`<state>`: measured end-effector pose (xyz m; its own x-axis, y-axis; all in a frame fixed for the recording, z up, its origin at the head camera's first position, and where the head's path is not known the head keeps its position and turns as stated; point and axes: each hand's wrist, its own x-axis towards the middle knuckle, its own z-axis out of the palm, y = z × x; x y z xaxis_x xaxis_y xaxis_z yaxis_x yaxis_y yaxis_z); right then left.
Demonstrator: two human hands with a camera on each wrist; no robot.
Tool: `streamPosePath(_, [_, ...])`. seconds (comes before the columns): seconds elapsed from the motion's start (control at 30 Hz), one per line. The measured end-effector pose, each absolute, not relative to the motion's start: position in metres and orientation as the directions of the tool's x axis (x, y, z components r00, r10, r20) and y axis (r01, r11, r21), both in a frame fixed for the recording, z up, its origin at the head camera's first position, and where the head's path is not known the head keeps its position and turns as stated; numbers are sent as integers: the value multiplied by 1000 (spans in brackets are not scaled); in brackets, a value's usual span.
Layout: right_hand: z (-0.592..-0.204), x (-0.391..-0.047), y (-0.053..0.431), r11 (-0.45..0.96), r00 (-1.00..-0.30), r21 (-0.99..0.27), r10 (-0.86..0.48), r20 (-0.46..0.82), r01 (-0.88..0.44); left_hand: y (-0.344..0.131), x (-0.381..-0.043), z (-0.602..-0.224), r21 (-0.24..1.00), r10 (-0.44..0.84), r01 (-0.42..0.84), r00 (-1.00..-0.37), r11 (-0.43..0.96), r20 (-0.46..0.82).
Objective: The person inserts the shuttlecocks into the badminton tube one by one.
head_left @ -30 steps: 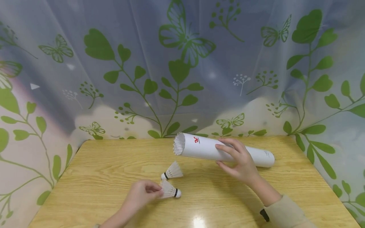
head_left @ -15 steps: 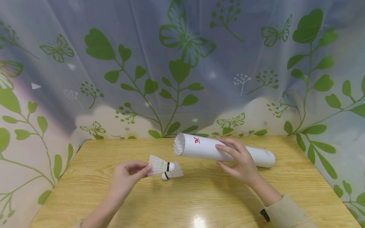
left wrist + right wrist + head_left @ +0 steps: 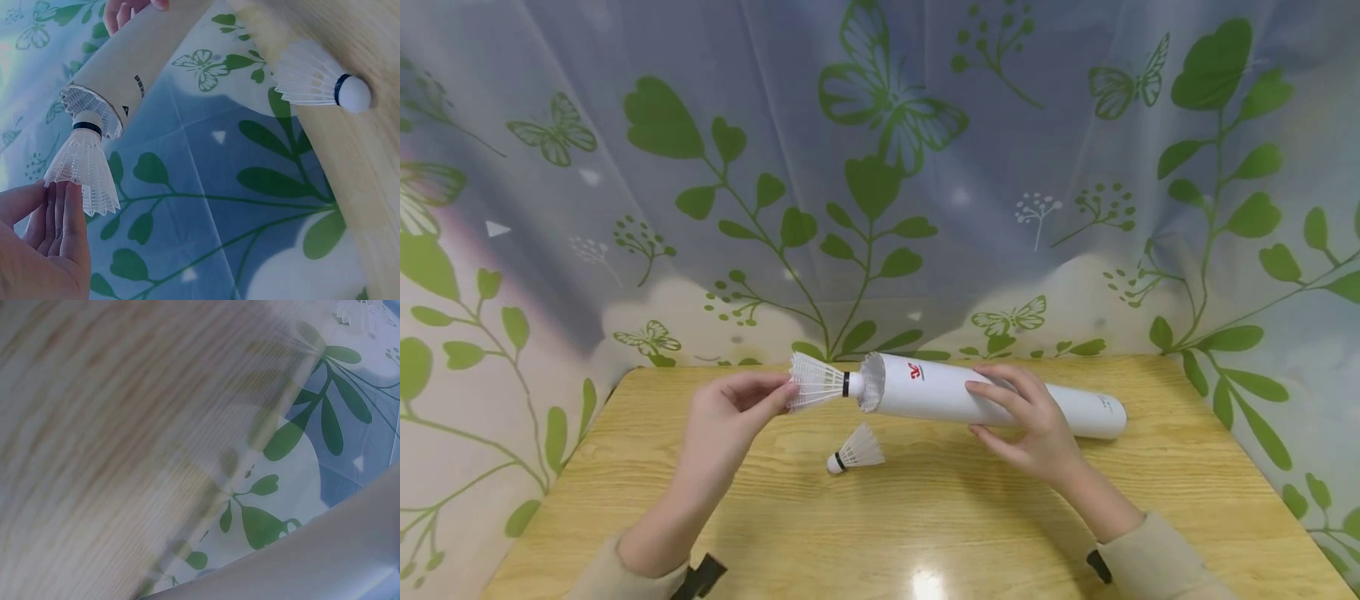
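Observation:
My left hand (image 3: pixel 730 425) pinches a white shuttlecock (image 3: pixel 817 382) by the rim of its skirt, its cork pointing right. That cork sits at the mouth of a white shuttlecock tube (image 3: pixel 936 389). In the left wrist view the held shuttlecock (image 3: pixel 81 159) meets the tube's mouth, where another skirt's edge shows inside. Around the middle of the tube curl the fingers of my right hand (image 3: pixel 1033 429), keeping it tilted with the mouth end raised. A second shuttlecock (image 3: pixel 856 451) lies on the table below the tube's mouth.
The wooden table (image 3: pixel 880 517) runs back to a curtain (image 3: pixel 760 167) printed with green leaves and butterflies. The right wrist view shows mostly wood grain, curtain and part of the tube (image 3: pixel 312 556).
My left hand has lifted the shuttlecock from beside the other one up to the tube's mouth. The right hand and tube have stayed almost still.

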<state>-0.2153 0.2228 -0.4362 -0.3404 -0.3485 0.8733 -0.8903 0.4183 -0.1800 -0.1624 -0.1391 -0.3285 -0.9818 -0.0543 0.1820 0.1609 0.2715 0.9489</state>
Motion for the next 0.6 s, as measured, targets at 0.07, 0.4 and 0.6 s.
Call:
streamPosePath(0.07, [-436,-215,223,419,-342,-181,-348,873,-890,-135,-166,-327,937,-29,193,-977,292,210])
streamPosePath(0.4, [-438,-217,223,424,-341,-180,-341,876,-887,-114,-178,-331,929,68,255,-967,267,246])
streamPosePath(0.6, [-438,-216,223,422,-346,-187,-340,875,-887,-102,-182,-336,934,109,261,-964,243,241])
